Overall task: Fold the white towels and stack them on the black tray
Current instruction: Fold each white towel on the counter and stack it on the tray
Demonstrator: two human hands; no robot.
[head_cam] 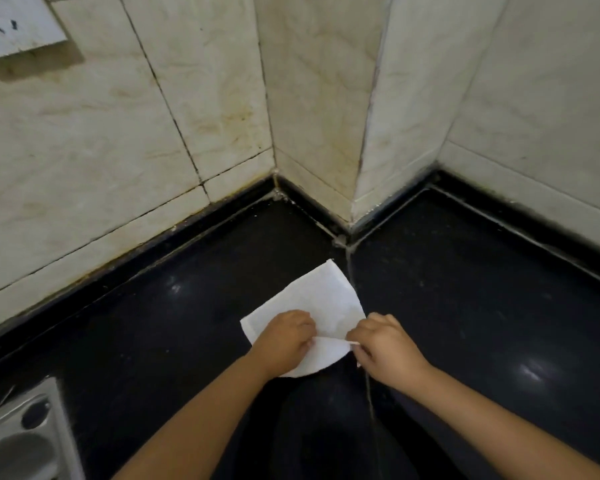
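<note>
A white towel (321, 299) lies flat on the black countertop (465, 306), in the middle of the view. My left hand (284, 336) rests on its near left part, fingers curled and pinching the cloth at a raised fold. My right hand (383, 348) pinches the towel's near right edge, lifted slightly off the counter. The far corner of the towel points toward the wall corner. No black tray shows in this view.
Cream marble-tiled walls (153, 133) rise behind the counter, with a jutting pillar corner (350, 216) straight ahead. A steel sink (25, 438) with a drain sits at the bottom left. A wall socket (11, 26) is at the top left.
</note>
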